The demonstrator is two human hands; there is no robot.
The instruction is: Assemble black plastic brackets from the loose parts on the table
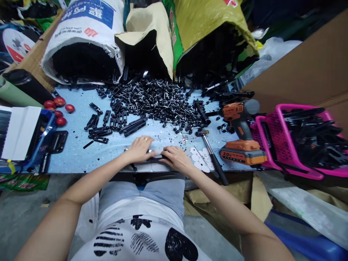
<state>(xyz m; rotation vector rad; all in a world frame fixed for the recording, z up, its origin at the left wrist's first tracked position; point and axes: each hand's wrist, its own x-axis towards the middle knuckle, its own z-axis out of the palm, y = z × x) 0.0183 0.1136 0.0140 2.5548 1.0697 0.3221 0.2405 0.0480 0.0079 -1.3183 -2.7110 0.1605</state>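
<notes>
A small black part (157, 155), dark and flat with a glint of metal, lies on the pale blue table (81, 152) near its front edge. Fingertips of the left hand (140, 148) and right hand (176, 158) largely cover it.

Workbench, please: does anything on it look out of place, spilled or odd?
Yes: small red fruits sit at the left beside black plastic parts, which lie spilled in a loose heap below the sacks. The hammer handle overhangs the front edge.

Glossy speckled tabletop (81, 152), woven plastic sacks (87, 25), matt black plastic parts (157, 101)
</notes>
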